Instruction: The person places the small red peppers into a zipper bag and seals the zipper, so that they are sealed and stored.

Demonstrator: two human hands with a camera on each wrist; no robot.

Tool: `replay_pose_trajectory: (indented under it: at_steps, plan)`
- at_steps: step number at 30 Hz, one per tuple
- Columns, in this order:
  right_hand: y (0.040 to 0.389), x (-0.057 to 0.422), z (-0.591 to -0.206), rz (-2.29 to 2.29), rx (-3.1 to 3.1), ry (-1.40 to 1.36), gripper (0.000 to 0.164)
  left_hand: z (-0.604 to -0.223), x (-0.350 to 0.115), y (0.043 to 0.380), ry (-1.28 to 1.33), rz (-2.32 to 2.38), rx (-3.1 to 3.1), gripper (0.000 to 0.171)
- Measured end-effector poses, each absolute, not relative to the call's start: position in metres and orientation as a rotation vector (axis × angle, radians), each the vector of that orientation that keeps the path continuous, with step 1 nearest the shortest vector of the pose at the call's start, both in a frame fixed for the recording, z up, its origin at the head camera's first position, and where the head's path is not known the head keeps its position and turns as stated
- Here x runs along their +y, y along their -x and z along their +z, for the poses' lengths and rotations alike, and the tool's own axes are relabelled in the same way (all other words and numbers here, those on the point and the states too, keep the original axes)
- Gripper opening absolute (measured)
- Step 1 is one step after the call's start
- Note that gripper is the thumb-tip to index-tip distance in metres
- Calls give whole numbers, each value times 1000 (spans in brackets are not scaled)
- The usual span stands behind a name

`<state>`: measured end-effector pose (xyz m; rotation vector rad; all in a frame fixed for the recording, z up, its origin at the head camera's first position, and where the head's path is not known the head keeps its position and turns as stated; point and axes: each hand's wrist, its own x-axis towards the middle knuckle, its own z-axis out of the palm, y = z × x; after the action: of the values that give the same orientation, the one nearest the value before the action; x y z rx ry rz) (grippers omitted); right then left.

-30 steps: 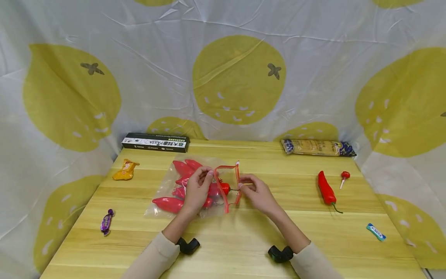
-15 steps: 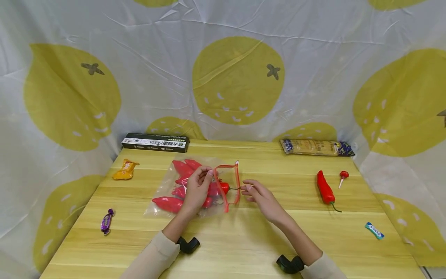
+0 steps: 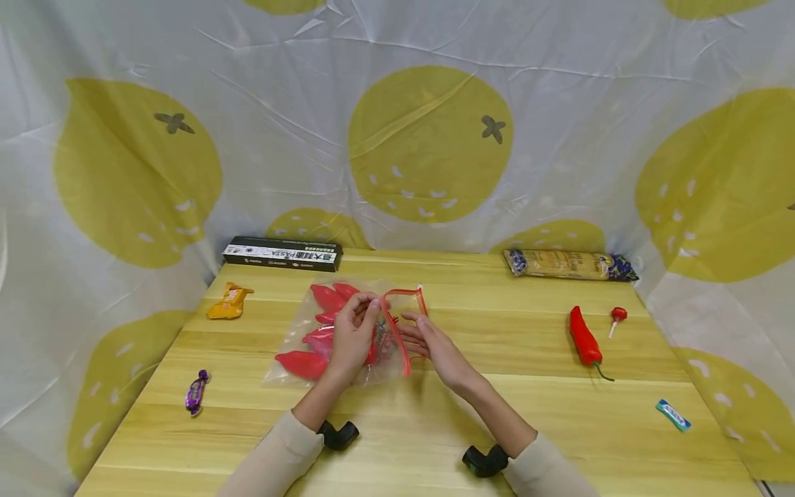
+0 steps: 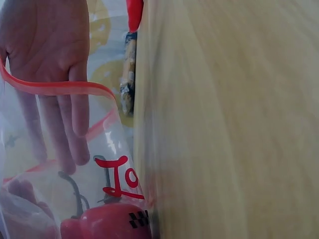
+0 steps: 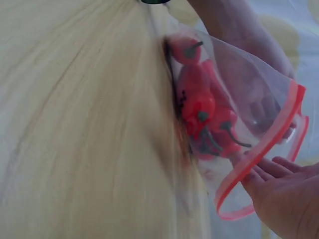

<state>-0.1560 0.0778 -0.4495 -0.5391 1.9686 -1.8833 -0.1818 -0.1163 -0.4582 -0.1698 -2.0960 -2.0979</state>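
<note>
A clear zip bag (image 3: 397,337) with a red-edged mouth lies on the table, its mouth facing right and held apart. Several red chili peppers (image 3: 302,364) are inside it, their green stems showing in the right wrist view. My left hand (image 3: 352,336) pinches the bag's upper film close to the mouth. My right hand (image 3: 442,353) reaches into the mouth with fingers straight; through the film in the left wrist view the fingers (image 4: 60,129) hold nothing and point at a pepper (image 4: 112,221). One loose chili pepper (image 3: 584,338) lies at the right.
A black pasta box (image 3: 282,253) and a noodle packet (image 3: 568,265) lie along the back. An orange-wrapped sweet (image 3: 229,301) and a purple-wrapped sweet (image 3: 196,393) are at the left. A red lollipop (image 3: 617,315) and a small blue-green packet (image 3: 673,415) lie at the right.
My right hand let go of a pepper's stem at the mouth, drew back right, then moved left into the bag. That pepper now sits deeper inside. My left hand stays on the bag.
</note>
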Motion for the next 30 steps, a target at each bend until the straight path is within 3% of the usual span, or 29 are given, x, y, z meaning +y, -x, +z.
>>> replay_pose_trajectory:
  at_steps: [6,12,30]
  plan:
    - [156,103,-443,-1894,2148,475,50,-459,-116,182,132,-2108,-2098,30]
    - [149,160,-432,-1771,2445,413,40,-451,-115,180,138,-2139,-2091,30]
    - [133,323,-435,-1120,2959,-96,66,-457,-115,183,155,-2162,-2136,36]
